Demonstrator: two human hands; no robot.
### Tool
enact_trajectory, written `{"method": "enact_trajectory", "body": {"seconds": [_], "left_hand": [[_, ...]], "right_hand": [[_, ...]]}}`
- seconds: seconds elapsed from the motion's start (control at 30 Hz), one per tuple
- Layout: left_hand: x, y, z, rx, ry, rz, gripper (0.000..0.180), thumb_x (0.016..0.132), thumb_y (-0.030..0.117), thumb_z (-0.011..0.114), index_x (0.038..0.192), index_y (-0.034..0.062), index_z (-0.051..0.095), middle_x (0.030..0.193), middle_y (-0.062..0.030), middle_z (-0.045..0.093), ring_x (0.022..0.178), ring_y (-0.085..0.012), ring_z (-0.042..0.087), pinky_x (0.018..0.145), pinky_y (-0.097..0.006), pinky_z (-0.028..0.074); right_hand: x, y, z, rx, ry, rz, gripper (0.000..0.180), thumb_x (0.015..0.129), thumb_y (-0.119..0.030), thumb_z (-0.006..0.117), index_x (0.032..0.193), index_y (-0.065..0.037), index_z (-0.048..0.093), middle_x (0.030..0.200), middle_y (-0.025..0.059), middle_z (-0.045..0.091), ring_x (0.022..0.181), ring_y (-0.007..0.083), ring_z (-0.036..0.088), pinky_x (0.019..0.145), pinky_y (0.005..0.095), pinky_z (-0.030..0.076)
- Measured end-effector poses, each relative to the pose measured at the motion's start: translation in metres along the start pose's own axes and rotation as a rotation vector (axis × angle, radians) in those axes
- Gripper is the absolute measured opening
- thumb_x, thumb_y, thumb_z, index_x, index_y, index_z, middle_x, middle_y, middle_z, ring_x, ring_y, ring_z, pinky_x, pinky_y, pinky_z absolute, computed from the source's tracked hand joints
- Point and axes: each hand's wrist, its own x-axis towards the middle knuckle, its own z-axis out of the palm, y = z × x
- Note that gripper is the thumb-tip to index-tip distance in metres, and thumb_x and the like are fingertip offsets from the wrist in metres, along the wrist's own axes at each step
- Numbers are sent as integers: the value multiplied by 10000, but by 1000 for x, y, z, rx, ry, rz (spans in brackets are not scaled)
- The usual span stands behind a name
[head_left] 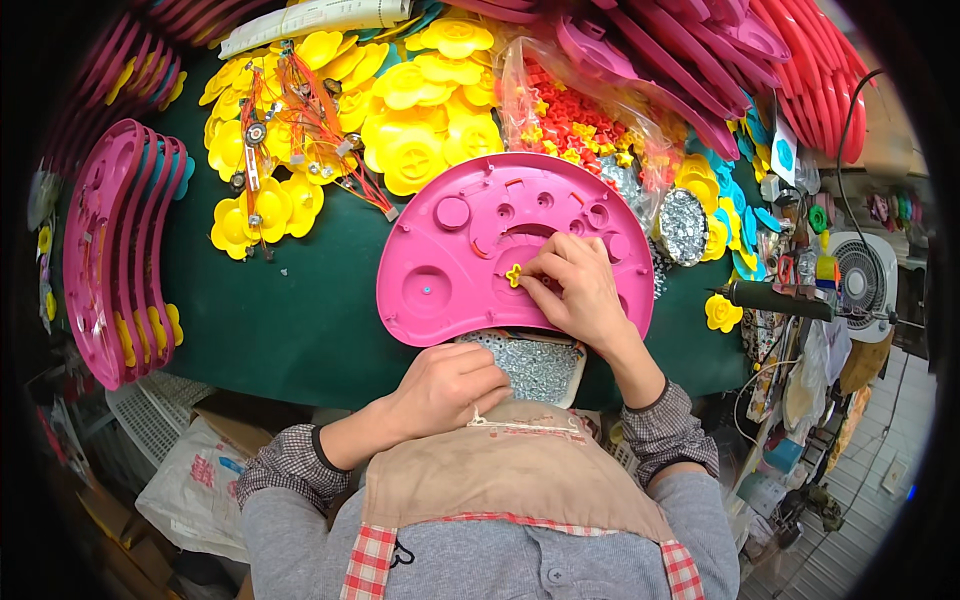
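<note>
A pink half-round plastic shell [455, 255] lies face down on the green table [290, 320] in front of me. My right hand [575, 290] rests on the shell and pinches a small yellow flower-shaped piece [513, 274] against its middle. My left hand [450, 385] is curled into a fist at the near edge of a tray of small silver screws [535, 365], just below the shell. Whether the fist holds screws is hidden.
Yellow flower-shaped parts with red wiring [330, 120] are heaped at the back. A stack of pink shells [115, 250] stands on edge at the left. A clear bag of small red and yellow pieces [575, 115] lies behind the shell. An electric screwdriver [775, 297] lies at the right.
</note>
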Motion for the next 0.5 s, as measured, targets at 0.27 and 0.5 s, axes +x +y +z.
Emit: {"method": "enact_trajectory", "body": {"seconds": [0.27, 0.5], "left_hand": [[16, 8, 0, 40, 47, 67, 150, 791, 79, 826, 875, 45, 706, 768, -73, 573, 709, -274, 613, 627, -396, 495], [54, -1, 20, 276, 123, 105, 151, 816, 52, 750, 963, 51, 712, 917, -66, 611, 903, -264, 619, 760, -405, 493]], "right_hand": [[7, -2, -8, 128, -87, 192, 162, 837, -132, 816, 955, -98, 709, 883, 48, 630, 860, 221, 647, 814, 393, 441], [-93, 60, -100, 155, 1466, 104, 257, 939, 84, 636, 1159, -21, 557, 1120, 80, 586, 997, 152, 558, 921, 321, 504]]}}
